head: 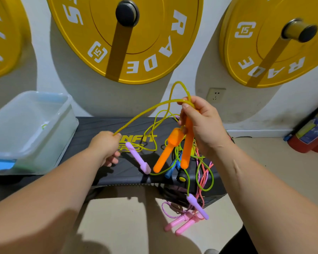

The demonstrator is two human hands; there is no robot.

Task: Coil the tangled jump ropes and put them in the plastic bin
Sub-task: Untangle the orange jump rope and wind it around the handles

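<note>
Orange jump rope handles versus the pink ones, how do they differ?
The orange handles are up in the grip of the right hand above the bench; the pink handles sit low past its front edge, untouched. The orange handles trail a yellow cord, pinched by the left hand; the pink handles a braided pink cord. Both are pairs, side by side.

Open-topped translucent plastic bin (66, 136) at the left end of the dark counter (95, 129), bare counter beside it, tangled coloured jump ropes (204, 167) crowding the right end, yellow weight plates (154, 43) on the wall behind
</note>
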